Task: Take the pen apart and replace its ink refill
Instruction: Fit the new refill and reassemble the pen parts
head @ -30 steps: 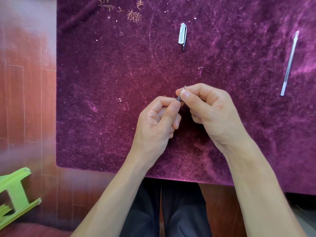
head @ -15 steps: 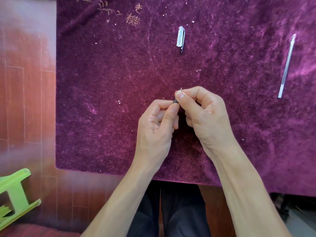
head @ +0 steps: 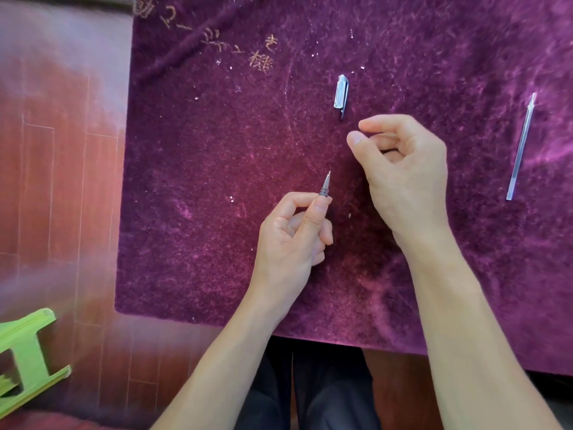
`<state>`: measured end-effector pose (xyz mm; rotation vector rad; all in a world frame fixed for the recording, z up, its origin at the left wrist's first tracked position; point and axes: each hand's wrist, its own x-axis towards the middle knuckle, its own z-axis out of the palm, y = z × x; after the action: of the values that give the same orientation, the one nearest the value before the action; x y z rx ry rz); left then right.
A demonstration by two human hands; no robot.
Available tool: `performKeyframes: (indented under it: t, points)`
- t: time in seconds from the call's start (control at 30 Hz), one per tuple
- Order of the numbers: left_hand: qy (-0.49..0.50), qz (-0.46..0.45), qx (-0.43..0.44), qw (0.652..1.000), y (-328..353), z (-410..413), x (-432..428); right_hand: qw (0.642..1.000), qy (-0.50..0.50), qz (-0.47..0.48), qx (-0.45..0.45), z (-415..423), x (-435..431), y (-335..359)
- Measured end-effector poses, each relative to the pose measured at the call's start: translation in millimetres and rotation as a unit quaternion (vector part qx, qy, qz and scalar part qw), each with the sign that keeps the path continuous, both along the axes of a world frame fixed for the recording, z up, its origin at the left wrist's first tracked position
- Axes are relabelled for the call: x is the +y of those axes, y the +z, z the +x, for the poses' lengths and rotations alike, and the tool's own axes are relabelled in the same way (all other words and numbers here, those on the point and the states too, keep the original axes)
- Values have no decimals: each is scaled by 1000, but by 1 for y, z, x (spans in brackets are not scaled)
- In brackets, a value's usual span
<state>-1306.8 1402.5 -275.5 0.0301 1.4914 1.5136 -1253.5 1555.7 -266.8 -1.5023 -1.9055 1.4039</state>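
We've got the cap off and lying on the purple worktop, a refill waiting far right. Left hand pinches the pen, tip up. Right hand hovers loosely curled, apparently empty. We'd say the swap itself remains.

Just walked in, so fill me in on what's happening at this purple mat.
A person is partway through taking a pen apart. The left hand holds the pen with its pointed tip sticking up past the fingertips. The right hand hovers nearby, fingers curled, holding nothing visible. On the purple mat, the pen cap lies just beyond the hands, and a thin ink refill lies off to the right, untouched.
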Motion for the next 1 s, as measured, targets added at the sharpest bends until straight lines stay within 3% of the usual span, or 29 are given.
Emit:
performKeyframes:
  t: [0.37,0.7,1.0]
  points:
    - [1,5,-36,999,-1,-3,-2,992,37,99,-75,-58,24,3]
    - [2,8,-48,999,0,-5,-1,989,73,90,-96,-63,26,4]
    - [3,5,-54,999,2,-5,1,996,-20,-64,58,-15,24,8]
